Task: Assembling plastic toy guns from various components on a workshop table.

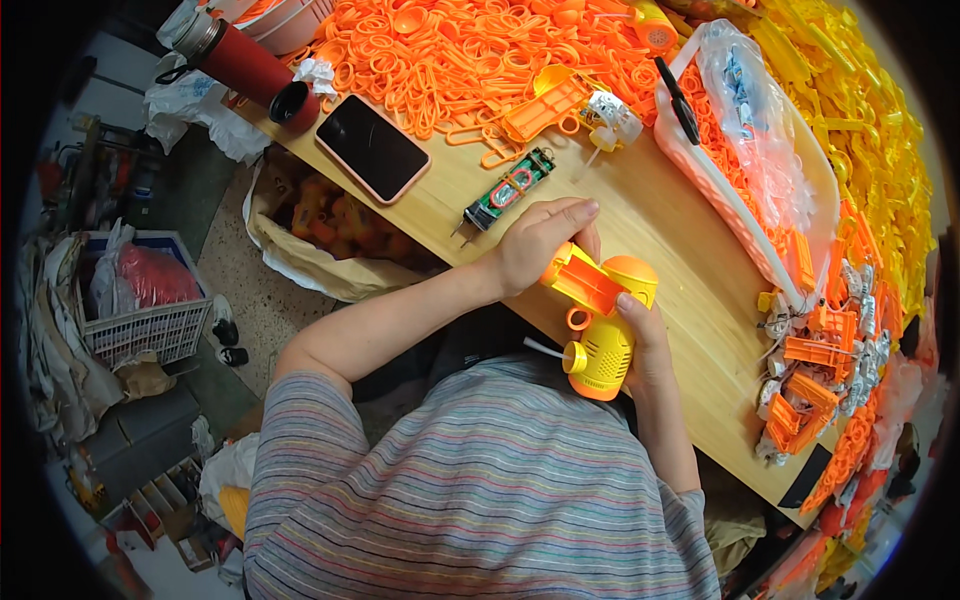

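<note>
A yellow and orange plastic toy body is held low over the table's near edge. It has a vented round section, an orange trough-like part facing up, a small orange ring and a thin white stem. My right hand is closed round its right side, thumb on the orange part. At its upper left end my left hand is curled against it; some of those fingers are hidden behind the toy. Beyond my left hand lies a narrow green and black device with metal prongs.
Orange plastic pieces heap along the far side. A phone and a red flask stand at left. To the right are a white-rimmed basket with a black pen, orange parts and yellow pieces.
</note>
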